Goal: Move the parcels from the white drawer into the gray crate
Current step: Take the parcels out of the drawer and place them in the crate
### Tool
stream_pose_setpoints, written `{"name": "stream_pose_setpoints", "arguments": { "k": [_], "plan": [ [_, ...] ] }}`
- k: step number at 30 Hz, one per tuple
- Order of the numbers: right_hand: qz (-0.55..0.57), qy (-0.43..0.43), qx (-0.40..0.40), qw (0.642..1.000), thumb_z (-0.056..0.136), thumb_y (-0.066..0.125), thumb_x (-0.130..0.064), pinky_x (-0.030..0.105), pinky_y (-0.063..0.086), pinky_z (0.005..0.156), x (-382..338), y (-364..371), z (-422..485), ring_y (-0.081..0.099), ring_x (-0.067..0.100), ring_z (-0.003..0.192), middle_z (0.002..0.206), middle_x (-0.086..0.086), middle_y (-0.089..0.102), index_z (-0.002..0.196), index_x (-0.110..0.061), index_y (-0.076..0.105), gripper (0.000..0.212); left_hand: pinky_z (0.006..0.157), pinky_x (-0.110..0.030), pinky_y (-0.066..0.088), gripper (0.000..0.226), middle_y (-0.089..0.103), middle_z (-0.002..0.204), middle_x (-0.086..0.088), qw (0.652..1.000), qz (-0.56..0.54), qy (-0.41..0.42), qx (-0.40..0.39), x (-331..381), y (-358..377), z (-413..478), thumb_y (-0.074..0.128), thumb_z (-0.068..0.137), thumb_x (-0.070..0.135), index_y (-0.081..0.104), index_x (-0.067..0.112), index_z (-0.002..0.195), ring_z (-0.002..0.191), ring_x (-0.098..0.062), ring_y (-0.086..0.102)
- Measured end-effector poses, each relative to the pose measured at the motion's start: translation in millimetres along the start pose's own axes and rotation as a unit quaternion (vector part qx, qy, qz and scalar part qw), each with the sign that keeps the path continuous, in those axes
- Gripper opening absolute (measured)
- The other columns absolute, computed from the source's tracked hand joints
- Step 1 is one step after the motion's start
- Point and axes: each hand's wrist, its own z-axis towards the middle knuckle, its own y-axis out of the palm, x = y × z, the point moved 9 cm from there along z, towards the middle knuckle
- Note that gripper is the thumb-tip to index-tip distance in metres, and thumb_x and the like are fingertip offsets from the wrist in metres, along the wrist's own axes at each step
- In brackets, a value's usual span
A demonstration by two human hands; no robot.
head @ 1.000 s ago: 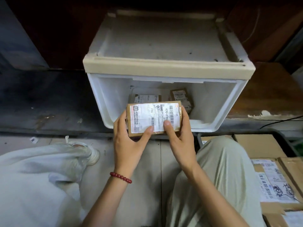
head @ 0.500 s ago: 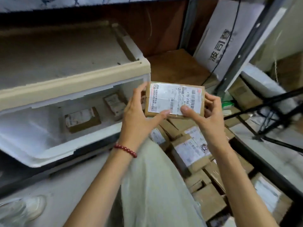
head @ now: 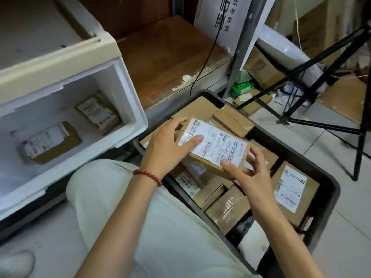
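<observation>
- Your left hand and right hand pinch opposite ends of the parcel.
- Label up, its long axis runs diagonally above the gray crate.

Label on parcel: "470", barcodes, rest of print too blurred. White board at back: large Chinese characters, cropped.

Labelled parcel tilted over gray crate; two parcels in white drawer
</observation>
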Motion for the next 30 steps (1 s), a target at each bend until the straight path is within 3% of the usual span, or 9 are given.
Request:
{"name": "stream_pose_setpoints", "arguments": {
  "k": [3, 6, 9, 12, 17, 20, 23, 26, 30],
  "plan": [
    [0.014, 0.027, 0.002, 1.0, 0.064, 0.079, -0.035, 0.019, 0.055, 0.08, 18.4, 15.8, -12.6, 0.062, 0.001, 0.106, 0.128, -0.017, 0.056, 0.135, -0.035, 0.041, 0.08, 0.088, -0.035, 0.053, 0.052, 0.064, 0.114, 0.012, 0.998, 0.041, -0.038, -0.005, -17.0, -1.1, -9.5, 0.067, 0.079, 0.052, 0.052, 0.034, 0.126, 0.102, -0.008, 0.059],
    [0.025, 0.036, -0.001, 0.999, 0.067, 0.082, -0.028, 0.011, 0.053, 0.076, 31.4, 30.1, -21.0, 0.062, -0.005, 0.102, 0.125, -0.017, 0.058, 0.134, -0.033, 0.042, 0.078, 0.086, -0.037, 0.054, 0.051, 0.065, 0.109, 0.013, 0.996, 0.059, -0.067, -0.002, -30.1, -5.6, -20.6, 0.068, 0.079, 0.052, 0.052, 0.034, 0.123, 0.099, -0.008, 0.061],
    [0.04, 0.056, -0.003, 0.998, 0.071, 0.083, -0.019, 0.023, 0.056, 0.083, 44.6, 41.2, -27.2, 0.063, 0.003, 0.107, 0.126, -0.016, 0.057, 0.134, -0.03, 0.043, 0.076, 0.081, -0.039, 0.055, 0.055, 0.062, 0.106, 0.013, 0.992, 0.076, -0.098, 0.005, -42.5, -10.3, -26.0, 0.068, 0.074, 0.059, 0.047, 0.036, 0.119, 0.096, -0.011, 0.061],
    [0.068, 0.051, 0.005, 0.996, 0.074, 0.079, -0.004, 0.025, 0.058, 0.073, 48.8, 42.9, -29.6, 0.066, 0.006, 0.101, 0.105, -0.023, 0.067, 0.119, -0.022, 0.049, 0.057, 0.08, -0.042, 0.056, 0.068, 0.059, 0.104, 0.009, 0.99, 0.064, -0.123, -0.004, -46.7, -8.7, -24.8, 0.067, 0.062, 0.068, 0.04, 0.038, 0.117, 0.098, -0.015, 0.06],
    [0.044, 0.031, 0.003, 0.999, 0.071, 0.078, 0.006, 0.025, 0.057, 0.078, 52.8, 38.2, -29.0, 0.064, 0.001, 0.099, 0.096, -0.035, 0.063, 0.118, -0.022, 0.051, 0.062, 0.097, -0.035, 0.043, 0.083, 0.05, 0.135, 0.005, 0.989, 0.064, -0.127, -0.03, -42.8, -0.6, -22.8, 0.071, 0.064, 0.064, 0.039, 0.035, 0.135, 0.12, -0.012, 0.046],
    [0.033, 0.032, 0.005, 0.999, 0.067, 0.082, 0.006, 0.025, 0.056, 0.085, 60.9, 38.6, -28.8, 0.062, 0.002, 0.105, 0.119, -0.013, 0.06, 0.121, -0.028, 0.054, 0.069, 0.099, -0.031, 0.04, 0.085, 0.048, 0.139, 0.007, 0.989, 0.078, -0.116, -0.044, -46.1, 1.4, -22.5, 0.075, 0.065, 0.059, 0.041, 0.031, 0.138, 0.123, -0.011, 0.045],
    [0.027, 0.033, -0.007, 0.999, 0.068, 0.083, 0.0, 0.012, 0.052, 0.077, 63.6, 42.4, -30.3, 0.06, 0.006, 0.109, 0.13, 0.007, 0.054, 0.118, -0.025, 0.061, 0.06, 0.099, -0.022, 0.036, 0.085, 0.048, 0.138, 0.006, 0.989, 0.067, -0.108, -0.077, -55.5, 8.2, -21.2, 0.082, 0.066, 0.047, 0.044, 0.027, 0.139, 0.123, -0.008, 0.044],
    [0.009, 0.017, -0.009, 1.0, 0.071, 0.082, -0.003, 0.007, 0.048, 0.07, 59.0, 43.8, -30.8, 0.058, 0.012, 0.111, 0.124, 0.004, 0.059, 0.112, -0.026, 0.064, 0.05, 0.089, -0.009, 0.028, 0.085, 0.048, 0.133, 0.005, 0.988, 0.074, -0.086, -0.108, -56.6, 17.3, -17.7, 0.085, 0.064, 0.039, 0.046, 0.025, 0.138, 0.111, -0.002, 0.041],
    [0.005, 0.005, 0.004, 1.0, 0.073, 0.081, -0.006, 0.007, 0.048, 0.072, 58.5, 44.3, -32.1, 0.059, 0.008, 0.109, 0.12, -0.002, 0.063, 0.112, -0.029, 0.065, 0.048, 0.099, -0.021, 0.035, 0.084, 0.046, 0.134, 0.003, 0.985, 0.063, -0.089, -0.132, -64.2, 22.5, -12.9, 0.084, 0.066, 0.038, 0.043, 0.024, 0.138, 0.119, -0.01, 0.044]
  ]
}}
